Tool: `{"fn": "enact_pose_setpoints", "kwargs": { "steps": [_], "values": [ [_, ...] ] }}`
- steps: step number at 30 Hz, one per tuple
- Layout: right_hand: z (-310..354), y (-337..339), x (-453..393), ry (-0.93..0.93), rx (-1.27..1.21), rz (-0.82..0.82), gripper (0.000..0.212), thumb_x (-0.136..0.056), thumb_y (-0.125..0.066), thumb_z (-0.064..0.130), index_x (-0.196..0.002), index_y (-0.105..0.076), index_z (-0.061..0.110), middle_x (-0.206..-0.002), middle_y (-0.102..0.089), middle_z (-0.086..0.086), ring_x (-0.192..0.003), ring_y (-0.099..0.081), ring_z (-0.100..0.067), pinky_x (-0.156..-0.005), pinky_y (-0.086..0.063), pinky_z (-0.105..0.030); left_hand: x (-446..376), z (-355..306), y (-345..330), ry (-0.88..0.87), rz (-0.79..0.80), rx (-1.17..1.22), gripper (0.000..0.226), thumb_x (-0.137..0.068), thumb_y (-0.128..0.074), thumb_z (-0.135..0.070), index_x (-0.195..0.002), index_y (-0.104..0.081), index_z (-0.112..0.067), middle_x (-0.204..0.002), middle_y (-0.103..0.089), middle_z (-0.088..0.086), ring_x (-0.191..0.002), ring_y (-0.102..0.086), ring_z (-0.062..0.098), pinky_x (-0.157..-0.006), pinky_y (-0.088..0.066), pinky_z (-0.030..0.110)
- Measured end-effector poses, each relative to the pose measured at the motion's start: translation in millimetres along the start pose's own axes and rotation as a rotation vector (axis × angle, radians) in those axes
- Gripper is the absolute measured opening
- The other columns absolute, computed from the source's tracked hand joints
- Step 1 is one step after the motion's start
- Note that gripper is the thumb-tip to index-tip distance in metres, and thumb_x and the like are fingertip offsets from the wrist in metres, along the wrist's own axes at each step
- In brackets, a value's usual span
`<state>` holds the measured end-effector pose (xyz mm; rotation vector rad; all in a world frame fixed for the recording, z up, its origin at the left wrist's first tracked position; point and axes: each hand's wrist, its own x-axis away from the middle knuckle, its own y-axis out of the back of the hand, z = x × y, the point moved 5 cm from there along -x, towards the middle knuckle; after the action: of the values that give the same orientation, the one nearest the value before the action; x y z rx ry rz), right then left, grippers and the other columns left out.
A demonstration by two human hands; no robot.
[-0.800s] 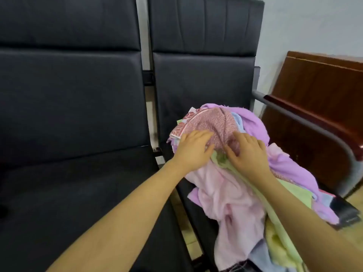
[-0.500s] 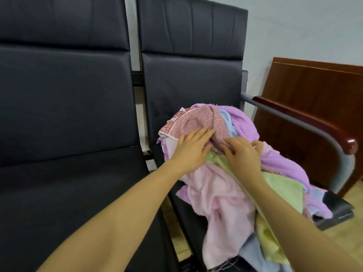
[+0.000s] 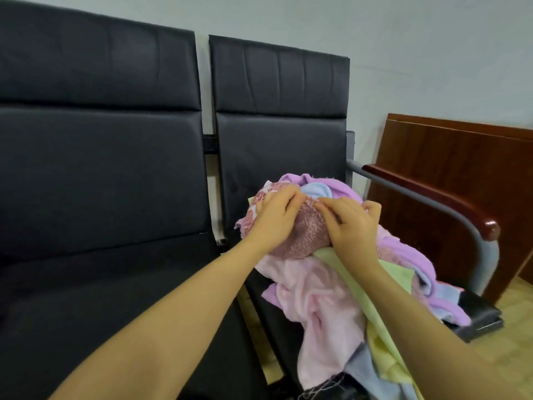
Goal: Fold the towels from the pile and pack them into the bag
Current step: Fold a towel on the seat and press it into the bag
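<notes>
Black padded chairs (image 3: pixel 98 174) line a pale wall (image 3: pixel 403 53), beside a brown wooden panel (image 3: pixel 461 174).

Two black chairs (image 3: pixel 101 174), side by side. One pile of towels (image 3: pixel 326 284) on the right chair: at least six colours visible, exact number of towels impossible to tell. Two hands (image 3: pixel 277 220) on the pile. One wooden panel (image 3: pixel 450 174).

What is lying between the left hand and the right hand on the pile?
In the head view, only the dusty-pink towel shows between the left hand and the right hand; both rest on it.
</notes>
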<state>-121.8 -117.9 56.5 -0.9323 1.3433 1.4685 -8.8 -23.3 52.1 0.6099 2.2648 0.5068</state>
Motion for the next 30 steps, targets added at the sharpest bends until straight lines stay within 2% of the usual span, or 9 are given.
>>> {"fn": "enact_pose_setpoints", "kwargs": {
  "steps": [5, 7, 9, 12, 16, 18, 20, 23, 30],
  "values": [
    [14, 9, -27, -0.289, -0.275, 0.028, 0.015, -0.092, -0.059, 0.018, -0.096, -0.074, 0.015, -0.091, -0.069, 0.008, -0.083, -0.062, -0.010, -0.089, -0.048, -0.036, -8, -17, 29, 0.017, -0.009, 0.023, 0.026, -0.094, -0.033, -0.055, -0.084, -0.050, -0.038, -0.089, -0.054, -0.006, -0.097, -0.045, 0.023, -0.083, -0.025, 0.034],
    [18, 16, -38, -0.385, -0.344, 0.033, 0.014, -0.094, -0.059, 0.015, -0.098, -0.071, 0.016, -0.092, -0.068, 0.005, -0.081, -0.059, -0.002, -0.084, -0.044, -0.013, -10, -37, 41, -0.022, -0.032, 0.030, 0.027, -0.100, -0.038, -0.043, -0.088, -0.053, -0.025, -0.083, -0.051, -0.007, -0.097, -0.044, 0.021, -0.080, -0.019, 0.030],
    [21, 25, -52, -0.447, -0.405, 0.023, 0.014, -0.095, -0.056, 0.014, -0.100, -0.069, 0.016, -0.094, -0.066, 0.004, -0.083, -0.057, 0.003, -0.077, -0.039, -0.003, -14, -53, 47, -0.034, -0.045, 0.027, 0.027, -0.101, -0.038, -0.039, -0.084, -0.050, -0.022, -0.083, -0.049, -0.008, -0.094, -0.044, 0.019, -0.083, -0.020, 0.032],
    [23, 41, -76, -0.465, -0.450, -0.008, 0.014, -0.096, -0.054, 0.011, -0.100, -0.068, 0.012, -0.095, -0.066, 0.000, -0.085, -0.056, 0.005, -0.076, -0.038, -0.001, -18, -67, 49, -0.010, -0.026, 0.090, 0.029, -0.101, -0.038, -0.041, -0.074, -0.042, -0.030, -0.078, -0.045, -0.009, -0.081, -0.045, 0.015, -0.089, -0.032, 0.040],
    [36, 62, -107, -0.354, -0.400, -0.029, 0.013, -0.095, -0.057, 0.014, -0.098, -0.070, 0.014, -0.093, -0.063, 0.000, -0.081, -0.054, 0.000, -0.076, -0.037, -0.002, -23, -98, 70, -0.041, -0.165, 0.359, 0.030, -0.101, -0.042, -0.034, -0.077, -0.045, -0.017, -0.066, -0.040, -0.008, -0.060, -0.037, 0.008, -0.065, -0.036, 0.027],
    [46, 69, -123, -0.327, -0.392, -0.028, 0.015, -0.095, -0.057, 0.016, -0.099, -0.071, 0.015, -0.093, -0.063, -0.002, -0.080, -0.054, -0.001, -0.075, -0.035, 0.000, -28, -112, 87, -0.054, -0.219, 0.384, 0.031, -0.101, -0.042, -0.033, -0.084, -0.049, -0.008, -0.070, -0.044, -0.002, -0.062, -0.040, 0.008, -0.064, -0.038, 0.027],
    [58, 73, -138, -0.315, -0.413, -0.045, 0.015, -0.094, -0.059, 0.018, -0.099, -0.073, 0.016, -0.092, -0.064, -0.003, -0.079, -0.054, 0.001, -0.073, -0.035, 0.000, -31, -121, 107, -0.058, -0.250, 0.340, 0.029, -0.100, -0.042, -0.038, -0.085, -0.053, -0.016, -0.075, -0.052, -0.002, -0.071, -0.049, 0.012, -0.082, -0.044, 0.039],
    [86, 72, -147, -0.286, -0.477, -0.026, 0.014, -0.093, -0.061, 0.021, -0.098, -0.073, 0.020, -0.090, -0.063, 0.000, -0.078, -0.055, 0.002, -0.071, -0.038, -0.003, -24, -125, 147, -0.047, -0.314, 0.154, 0.028, -0.100, -0.039, -0.040, -0.077, -0.048, -0.029, -0.085, -0.059, -0.002, -0.088, -0.056, 0.017, -0.102, -0.034, 0.049],
    [178, 29, -112, -0.241, -0.715, 0.173, 0.014, -0.089, -0.066, 0.015, -0.088, -0.069, 0.029, -0.086, -0.067, 0.003, -0.082, -0.060, -0.002, -0.081, -0.044, -0.014, 45, -74, 237, 0.030, -0.351, -0.231, 0.031, -0.100, -0.040, -0.039, -0.089, -0.060, -0.019, -0.091, -0.056, -0.001, -0.099, -0.048, 0.021, -0.084, -0.017, 0.031]
  ]
}}
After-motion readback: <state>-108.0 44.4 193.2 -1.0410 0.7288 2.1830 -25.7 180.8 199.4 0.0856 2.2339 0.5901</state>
